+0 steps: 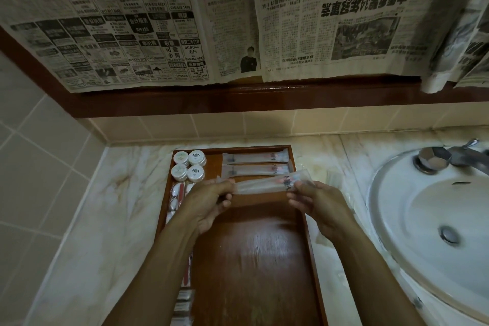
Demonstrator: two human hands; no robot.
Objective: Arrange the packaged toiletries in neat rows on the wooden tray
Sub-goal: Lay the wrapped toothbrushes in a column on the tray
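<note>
Head view showed the tray [254, 259] lying lengthwise on the marble desk [111, 219], its near middle bare. Down its left edge ran a line of small packets [182, 304], too blurred to count. Above the tray, one long sachet [267, 184] was held level between two hands: the left hand [209, 204] pinched its left end, the right hand [321, 206] pinched its right end, each grip narrow on the wrapper. Beyond it, two more sachets [255, 164] lay in parallel rows across the far right corner. Four round tubs [189, 165] sat two by two in the far left corner. A sink [428, 219] lay right.
</note>
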